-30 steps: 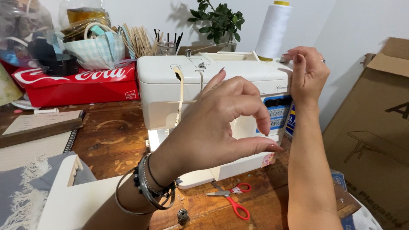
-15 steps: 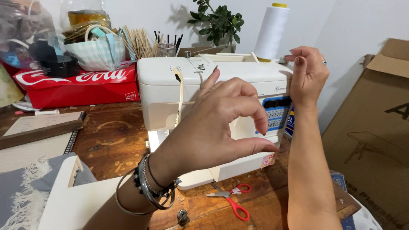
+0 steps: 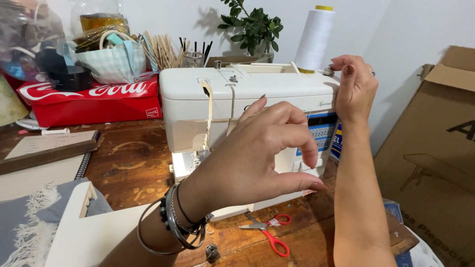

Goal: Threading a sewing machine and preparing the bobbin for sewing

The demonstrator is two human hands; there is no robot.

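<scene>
while the cream plastic sewing machine stands on the dark wooden table, its lower front and needle area sit hidden behind the left hand, raised with thumb and forefinger curved apart, gripping nothing visible. whether thread runs between the hands cannot be made out. the right hand pinches its fingertips at the machine's top right corner, beside the tall white thread cone. a checked fabric basket holds unclear bundles. red-handled scissors lie near the machine's base.
</scene>
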